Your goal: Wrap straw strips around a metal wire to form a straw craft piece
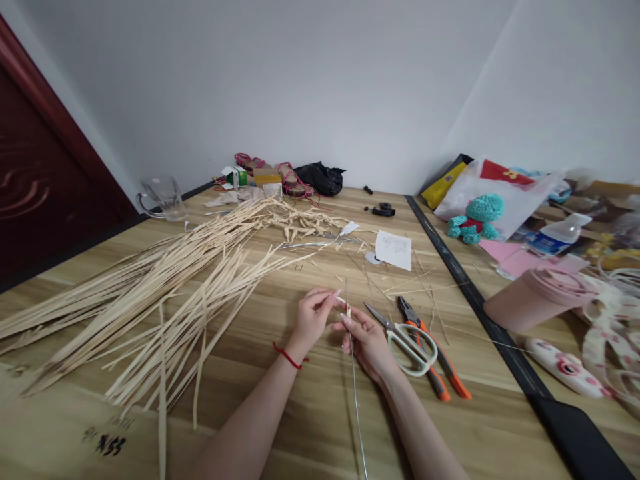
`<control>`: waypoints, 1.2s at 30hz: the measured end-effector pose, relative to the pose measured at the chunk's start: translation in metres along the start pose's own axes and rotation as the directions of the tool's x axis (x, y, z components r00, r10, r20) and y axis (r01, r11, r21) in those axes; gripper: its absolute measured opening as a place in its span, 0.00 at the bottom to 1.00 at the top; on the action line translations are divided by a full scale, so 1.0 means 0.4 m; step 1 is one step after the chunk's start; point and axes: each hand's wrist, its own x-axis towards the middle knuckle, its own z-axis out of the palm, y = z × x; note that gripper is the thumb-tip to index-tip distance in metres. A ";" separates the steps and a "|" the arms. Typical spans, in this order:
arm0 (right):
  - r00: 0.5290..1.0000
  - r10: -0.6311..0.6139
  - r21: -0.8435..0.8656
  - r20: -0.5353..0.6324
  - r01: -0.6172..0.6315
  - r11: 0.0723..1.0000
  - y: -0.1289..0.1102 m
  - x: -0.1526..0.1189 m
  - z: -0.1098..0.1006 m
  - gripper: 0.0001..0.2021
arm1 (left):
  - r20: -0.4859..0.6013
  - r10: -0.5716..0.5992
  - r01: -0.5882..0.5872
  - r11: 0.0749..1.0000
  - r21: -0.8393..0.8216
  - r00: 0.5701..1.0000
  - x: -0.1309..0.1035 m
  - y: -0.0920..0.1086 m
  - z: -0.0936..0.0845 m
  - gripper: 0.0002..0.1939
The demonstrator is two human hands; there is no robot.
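Observation:
My left hand, with a red string at the wrist, pinches the end of a short pale strip. My right hand is closed on a thin metal wire, its thumb and fingertips at a small pale wrapping near the wire's upper part. The wire runs down between my forearms to the bottom edge of the view. The two hands are close together, fingertips nearly meeting. Just right of my right hand lie scissors with white handles and pliers with orange and grey handles.
Long pale strips cover the table's left side. A glass mug stands at the back left. Farther back are a paper note and a black bag. At right are a pink cup, a bottle and a turquoise crocheted toy.

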 end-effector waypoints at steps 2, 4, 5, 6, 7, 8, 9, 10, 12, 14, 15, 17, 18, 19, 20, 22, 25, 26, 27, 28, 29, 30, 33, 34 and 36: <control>1.000 -0.006 0.002 -0.001 0.006 1.000 0.000 0.000 0.000 0.27 | 0.035 0.010 -0.010 1.000 -0.001 0.999 -0.003 0.001 0.001 0.09; 1.000 -0.009 0.004 -0.007 0.009 1.000 0.002 0.000 -0.001 0.27 | 0.053 0.010 -0.011 1.000 0.010 0.999 -0.005 0.004 0.002 0.08; 1.000 -0.010 0.006 -0.012 0.010 1.000 0.003 0.001 -0.002 0.28 | 0.049 0.007 -0.008 1.000 0.021 0.999 -0.005 0.006 0.002 0.08; 1.000 -0.010 0.008 -0.017 0.011 1.000 0.004 0.001 -0.004 0.28 | 0.040 0.003 -0.004 0.999 0.033 0.999 -0.006 0.007 0.003 0.08; 1.000 -0.011 0.010 -0.020 0.011 1.000 0.006 0.002 -0.005 0.30 | 0.037 -0.001 0.000 0.999 0.041 0.999 -0.006 0.008 0.003 0.08; 1.000 -0.012 0.011 -0.022 0.012 1.000 0.007 0.002 -0.006 0.31 | 0.045 -0.005 0.003 0.999 0.044 0.999 -0.006 0.009 0.004 0.09; 1.000 -0.011 0.010 -0.021 0.011 1.000 0.008 0.003 -0.008 0.32 | 0.069 -0.011 0.008 0.999 0.040 0.998 -0.006 0.010 0.005 0.09; 1.000 -0.010 0.008 -0.019 0.011 1.000 0.009 0.003 -0.008 0.32 | 0.103 -0.021 0.018 0.999 0.032 0.994 -0.006 0.012 0.006 0.09; 1.000 -0.011 0.001 -0.018 0.011 1.000 0.010 0.004 -0.009 0.32 | 0.164 -0.052 0.051 0.999 0.008 0.985 -0.005 0.015 0.007 0.09; 1.000 -0.012 -0.005 -0.017 0.012 1.000 0.010 0.004 -0.009 0.31 | 0.190 -0.086 0.091 0.996 -0.019 0.978 -0.003 0.018 0.007 0.09; 1.000 -0.013 -0.005 -0.017 0.013 1.000 0.009 0.003 -0.008 0.31 | 0.195 -0.103 0.113 0.993 -0.037 0.975 -0.002 0.020 0.006 0.09; 1.000 -0.016 -0.005 -0.016 0.016 1.000 0.008 0.002 -0.007 0.31 | 0.207 -0.152 0.174 0.980 -0.093 0.967 -0.001 0.020 0.005 0.09; 1.000 -0.017 -0.006 -0.015 0.017 1.000 0.008 0.002 -0.006 0.32 | 0.218 -0.194 0.226 0.964 -0.136 0.957 -0.001 0.019 0.004 0.10; 1.000 -0.017 -0.008 -0.013 0.017 1.000 0.008 0.001 -0.005 0.32 | 0.232 -0.246 0.291 0.938 -0.187 0.941 -0.001 0.017 0.003 0.11; 1.000 -0.017 -0.010 -0.012 0.017 1.000 0.007 0.001 -0.005 0.32 | 0.252 -0.302 0.361 0.902 -0.237 0.919 -0.002 0.015 0.002 0.13; 1.000 -0.014 -0.015 -0.007 0.013 1.000 0.007 0.000 -0.004 0.33 | 0.301 -0.392 0.480 0.815 -0.325 0.869 -0.003 0.012 -0.001 0.18; 1.000 -0.010 -0.012 -0.002 0.010 1.000 0.006 -0.002 -0.003 0.33 | 0.342 -0.437 0.548 0.743 -0.385 0.832 -0.003 0.010 -0.005 0.22; 1.000 -0.008 -0.011 -0.002 0.008 1.000 0.006 -0.002 -0.003 0.33 | 0.341 -0.442 0.552 0.739 -0.385 0.830 -0.003 0.011 -0.006 0.23; 1.000 -0.007 -0.011 -0.004 0.007 1.000 0.006 -0.001 -0.003 0.34 | 0.339 -0.446 0.554 0.742 -0.378 0.828 -0.002 0.011 -0.006 0.22; 1.000 -0.006 -0.011 -0.007 0.006 1.000 0.007 -0.001 -0.003 0.34 | 0.338 -0.451 0.556 0.747 -0.364 0.826 -0.001 0.012 -0.005 0.21; 1.000 -0.005 -0.012 -0.013 0.005 1.000 0.007 -0.001 -0.003 0.34 | 0.337 -0.455 0.559 0.751 -0.351 0.824 0.000 0.013 -0.003 0.20; 1.000 -0.005 -0.014 -0.018 0.005 1.000 0.008 0.000 -0.003 0.34 | 0.336 -0.460 0.562 0.752 -0.344 0.822 0.001 0.013 -0.002 0.18; 1.000 -0.010 -0.029 -0.025 0.009 1.000 0.012 0.003 -0.004 0.33 | 0.319 -0.484 0.576 0.742 -0.344 0.815 0.003 0.013 0.003 0.16; 1.000 -0.012 -0.035 -0.023 0.011 0.999 0.014 0.004 -0.004 0.33 | 0.311 -0.492 0.579 0.737 -0.348 0.813 0.004 0.013 0.004 0.16; 1.000 -0.017 -0.049 -0.019 0.016 0.999 0.016 0.005 -0.003 0.33 | 0.303 -0.500 0.583 0.731 -0.355 0.811 0.006 0.013 0.004 0.16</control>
